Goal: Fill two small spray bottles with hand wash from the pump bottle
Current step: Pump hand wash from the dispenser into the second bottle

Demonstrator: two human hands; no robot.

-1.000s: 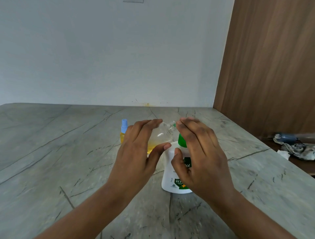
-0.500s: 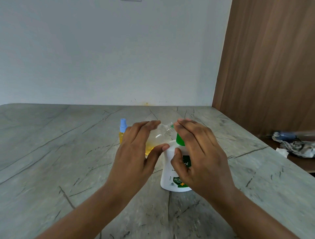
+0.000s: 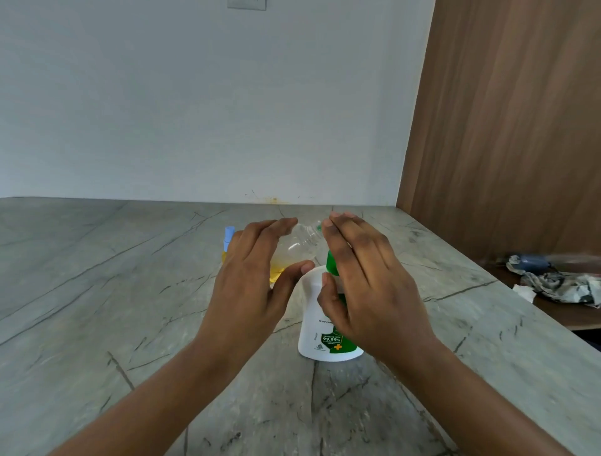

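The pump head of the pump bottle is covered by the right grip, so whether its nozzle meets the neck of the clear spray bottle cannot be told. That bottle's body is largely hidden behind the left grip. At 11 o'clock of that grip, only the cap and a yellow sliver of the blue-capped spray bottle are shown. The label's small print cannot be read. At 3 o'clock, a crumpled heap is blurred and cut by the edge. At 12 o'clock, a wall plate is cropped.

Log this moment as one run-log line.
step: filling | left hand: holds clear bottle tilted, neck toward pump bottle | right hand: flat over green pump | blue-capped bottle: upright behind left hand
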